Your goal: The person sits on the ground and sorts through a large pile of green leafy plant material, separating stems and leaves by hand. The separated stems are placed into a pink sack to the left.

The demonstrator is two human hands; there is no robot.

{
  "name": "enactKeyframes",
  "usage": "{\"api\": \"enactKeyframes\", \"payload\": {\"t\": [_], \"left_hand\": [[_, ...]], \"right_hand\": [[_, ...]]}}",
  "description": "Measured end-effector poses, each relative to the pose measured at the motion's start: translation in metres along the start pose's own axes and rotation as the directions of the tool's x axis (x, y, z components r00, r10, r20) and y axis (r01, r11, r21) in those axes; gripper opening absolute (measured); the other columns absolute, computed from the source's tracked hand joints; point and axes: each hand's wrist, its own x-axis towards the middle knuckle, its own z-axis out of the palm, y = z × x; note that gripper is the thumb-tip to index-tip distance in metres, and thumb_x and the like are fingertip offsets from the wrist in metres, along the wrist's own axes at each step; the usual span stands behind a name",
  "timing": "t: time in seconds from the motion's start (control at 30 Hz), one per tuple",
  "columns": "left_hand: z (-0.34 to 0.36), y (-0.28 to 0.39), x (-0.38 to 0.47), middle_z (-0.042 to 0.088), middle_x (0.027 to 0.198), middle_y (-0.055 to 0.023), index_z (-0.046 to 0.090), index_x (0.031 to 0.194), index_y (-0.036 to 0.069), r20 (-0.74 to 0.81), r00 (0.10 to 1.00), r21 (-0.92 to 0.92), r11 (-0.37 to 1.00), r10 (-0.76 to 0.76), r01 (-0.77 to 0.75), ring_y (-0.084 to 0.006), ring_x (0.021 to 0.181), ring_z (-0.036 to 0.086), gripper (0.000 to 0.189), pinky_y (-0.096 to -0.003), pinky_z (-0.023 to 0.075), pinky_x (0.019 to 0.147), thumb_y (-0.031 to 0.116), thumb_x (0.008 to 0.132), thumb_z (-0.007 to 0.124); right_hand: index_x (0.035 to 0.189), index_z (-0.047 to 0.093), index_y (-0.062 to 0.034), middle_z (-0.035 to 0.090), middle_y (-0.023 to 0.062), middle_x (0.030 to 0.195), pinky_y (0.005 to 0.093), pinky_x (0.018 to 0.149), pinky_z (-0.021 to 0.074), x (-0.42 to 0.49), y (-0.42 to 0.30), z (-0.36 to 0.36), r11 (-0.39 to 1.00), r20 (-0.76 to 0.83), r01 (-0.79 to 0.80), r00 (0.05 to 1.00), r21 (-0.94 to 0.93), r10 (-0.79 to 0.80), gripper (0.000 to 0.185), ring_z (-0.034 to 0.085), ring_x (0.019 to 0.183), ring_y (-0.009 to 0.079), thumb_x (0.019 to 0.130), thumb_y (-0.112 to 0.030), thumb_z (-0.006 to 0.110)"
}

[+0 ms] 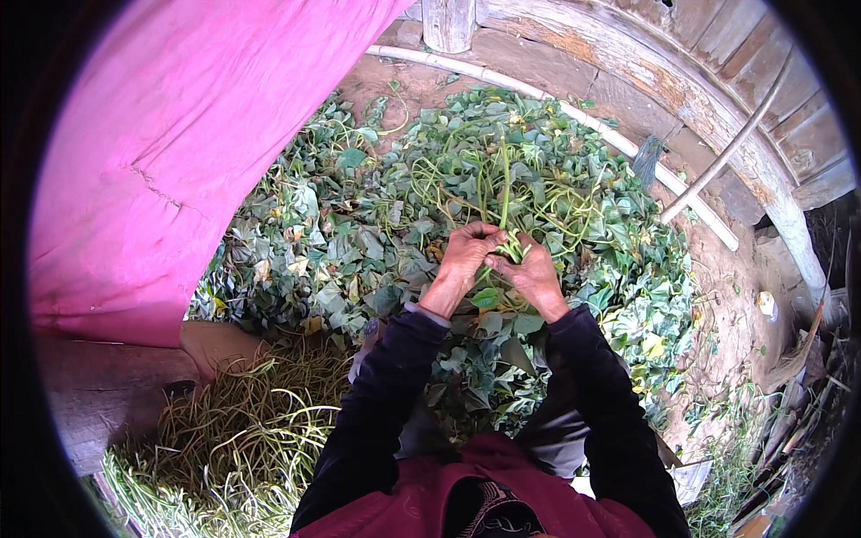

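Note:
In front of my body, both hands meet over a broad heap of cut leafy vines (350,222). My right hand (535,269) grips a small bunch of green stems (514,247), their ends poking up between thumb and fingers. Close against it, my left hand (467,252) pinches a green stalk (504,178) that stretches away over the heap. Below the hands hangs a single green leaf (485,298). The fingers hide part of the bunch.
A pink cloth (161,155) hangs at the left above a wooden beam (114,390). Stripped stems (255,417) lie piled at lower left. Along the plank wall's (807,141) base runs a pale pole (605,134); a stick (733,144) leans there. Dry brush (787,430) lies at right.

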Motion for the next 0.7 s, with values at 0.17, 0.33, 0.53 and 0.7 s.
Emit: {"api": "enactKeyframes", "payload": {"t": [0.17,0.33,0.53,0.7], "left_hand": [[0.004,-0.004,-0.001,0.064,0.078,-0.0051,0.063,0.087,-0.002,-0.044,0.996,0.031,0.997,0.072,-0.071,-0.0114,0.068,0.058,0.012,-0.0236,0.0473,0.06,0.005,0.079,0.068],[0.009,0.001,-0.005,0.063,0.086,-0.0062,0.06,0.091,-0.003,0.034,0.995,0.267,0.959,0.091,-0.097,-0.0115,0.075,0.056,0.009,-0.0242,0.0457,0.068,-0.001,0.083,0.058],[0.013,0.005,-0.012,0.059,0.076,-0.0035,0.06,0.087,-0.003,0.144,0.99,0.46,0.886,-0.014,-0.055,-0.0113,0.07,0.052,0.014,-0.0251,0.0427,0.067,0.01,0.083,0.064],[-0.004,0.014,-0.012,0.06,0.075,-0.0022,0.061,0.088,-0.001,0.136,0.988,0.081,0.995,-0.073,0.062,-0.0115,0.067,0.054,0.014,-0.0245,0.045,0.063,0.011,0.082,0.066]], "right_hand": [[0.09,0.058,0.0012,0.061,0.0062,0.072,0.0262,0.058,0.0445,-0.001,0.002,0.001,0.971,-0.099,0.008,0.995,-0.239,-0.033,0.026,0.053,0.063,0.0096,0.078,-0.018,0.071],[0.08,0.062,0.0001,0.062,0.0012,0.068,0.0222,0.051,0.0417,0.001,-0.006,-0.028,0.982,0.184,-0.185,0.964,-0.047,0.191,0.014,0.053,0.056,0.0054,0.078,-0.012,0.068],[0.093,0.064,-0.0061,0.065,0.0114,0.074,0.0362,0.065,0.0481,0.008,0.015,-0.055,0.717,0.043,0.035,0.999,-0.697,-0.006,0.018,0.062,0.07,0.0251,0.078,-0.016,0.066],[0.099,0.062,-0.0058,0.066,0.0157,0.083,0.0395,0.071,0.0494,0.017,0.018,-0.105,0.727,-0.279,-0.195,0.96,-0.659,0.005,0.024,0.063,0.08,0.0317,0.078,-0.018,0.066]]}}
